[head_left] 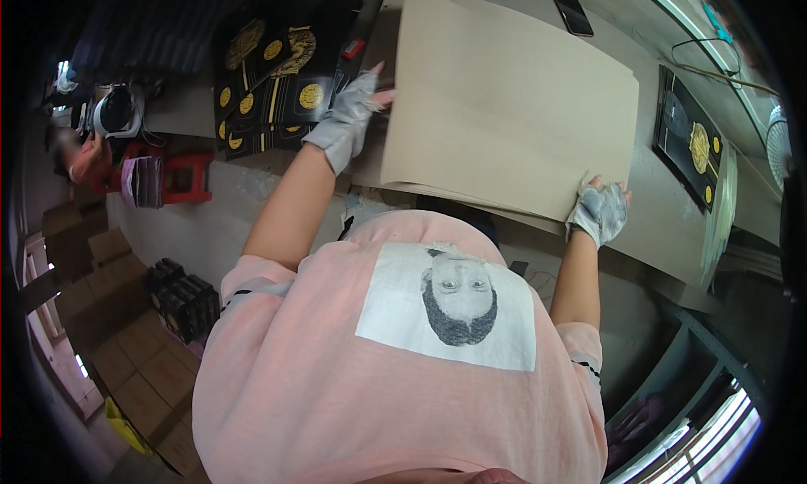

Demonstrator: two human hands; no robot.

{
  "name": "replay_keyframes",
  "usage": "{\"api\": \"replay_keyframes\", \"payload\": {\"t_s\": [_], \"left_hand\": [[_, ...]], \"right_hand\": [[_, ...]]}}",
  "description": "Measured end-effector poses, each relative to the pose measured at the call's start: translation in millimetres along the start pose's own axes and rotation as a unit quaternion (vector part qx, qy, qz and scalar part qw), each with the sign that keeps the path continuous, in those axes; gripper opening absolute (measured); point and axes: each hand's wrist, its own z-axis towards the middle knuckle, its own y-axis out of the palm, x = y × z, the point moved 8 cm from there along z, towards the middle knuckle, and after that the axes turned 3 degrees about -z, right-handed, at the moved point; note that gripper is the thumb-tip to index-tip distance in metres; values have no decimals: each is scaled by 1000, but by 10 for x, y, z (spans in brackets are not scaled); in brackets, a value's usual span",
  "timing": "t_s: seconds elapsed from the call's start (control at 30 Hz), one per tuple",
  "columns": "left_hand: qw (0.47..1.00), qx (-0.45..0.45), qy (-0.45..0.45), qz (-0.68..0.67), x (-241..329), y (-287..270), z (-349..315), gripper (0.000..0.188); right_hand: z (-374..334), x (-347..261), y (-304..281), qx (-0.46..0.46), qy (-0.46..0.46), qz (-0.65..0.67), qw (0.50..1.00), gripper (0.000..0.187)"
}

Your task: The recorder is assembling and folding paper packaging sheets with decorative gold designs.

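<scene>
A large stack of beige sheets (513, 97), paper or thin board, lies on the worktable before me, its left side raised a little and curved. My left hand (349, 118), in a worn whitish fingerless glove, is at the stack's left edge with thumb and a finger apart; some fingers are hidden. At the near right corner, my right hand (600, 211), gloved the same way, has its fingers bent around the edge of the sheets. Left of the stack are black printed boards (282, 80) with gold patterns, close to my left hand.
A phone (571, 10) lies beyond the sheets, and a small red object (353, 48) sits by the black boards. More black-and-gold boards (689, 139) are at the right. A red stool (187, 177), cardboard boxes (143, 358) and another person (87, 158) are on the left.
</scene>
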Motion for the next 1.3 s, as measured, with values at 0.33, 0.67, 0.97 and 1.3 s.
{"api": "replay_keyframes", "payload": {"t_s": [0.33, 0.67, 0.97, 1.3], "left_hand": [[890, 21, 201, 409, 961, 1496, 8, 99], [837, 58, 220, 498, 767, 1754, 161, 92], [819, -12, 161, 551, 1115, 1804, 89, 91], [801, -60, 267, 532, 509, 1753, -668, 83]], "right_hand": [[-51, -119, -2, 53, -77, -2, 996, 60], [-375, -1334, 179, -237, -205, 298, 902, 39], [-677, -1871, 259, -429, -213, 303, 823, 35], [-683, -1886, 70, -390, -273, 197, 857, 36]]}}
